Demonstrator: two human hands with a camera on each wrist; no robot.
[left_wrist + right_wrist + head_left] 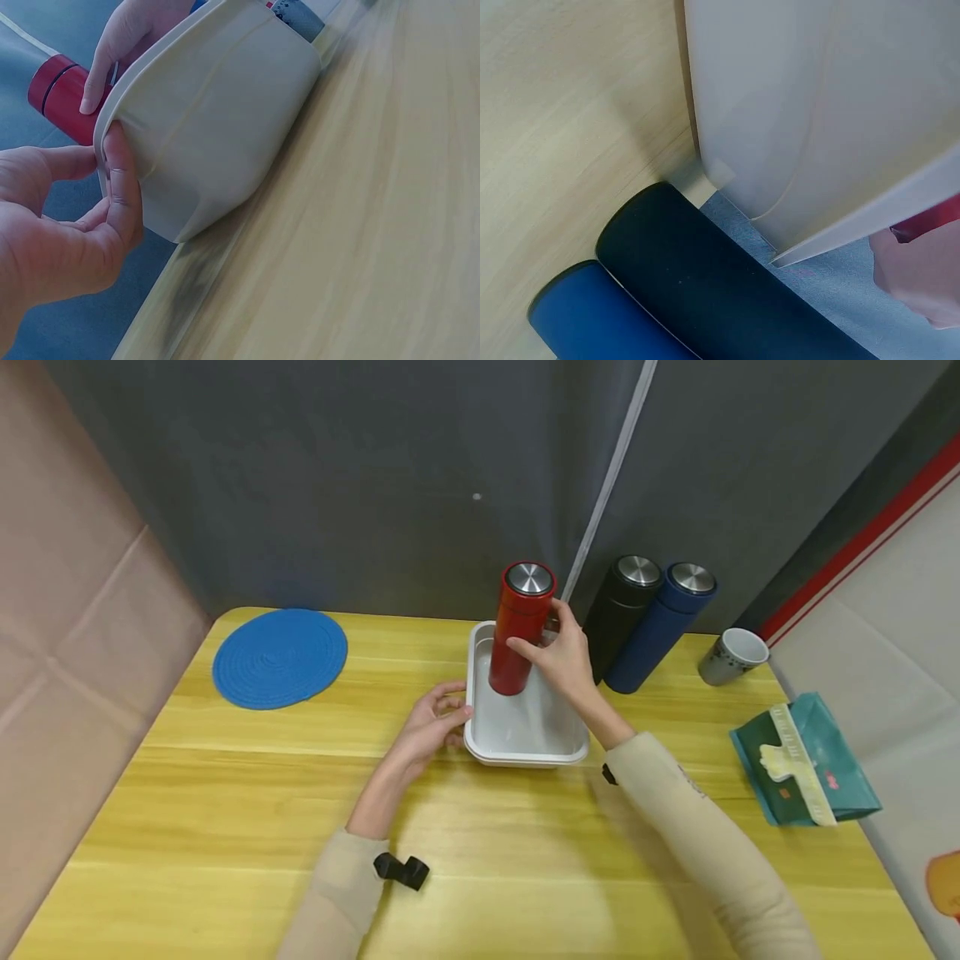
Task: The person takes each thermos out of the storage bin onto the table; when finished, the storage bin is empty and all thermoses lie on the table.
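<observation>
- Nearest the lens, a person's cream sleeves (705,835) reach across the wooden table (225,827), the largest surface in view.
- The white tray (525,752) sits between both hands; the left hand (431,727) pinches its near-left rim, thumb and fingers closed on the edge.
- The right hand (562,660) curls around the red flask (519,627), held upright with its long axis vertical and its base inside the tray's far end.
- Just right of that hand stand a black flask (622,610) and a blue flask (663,627), touching.
- Well left of the left hand lies a blue mat (279,657).
</observation>
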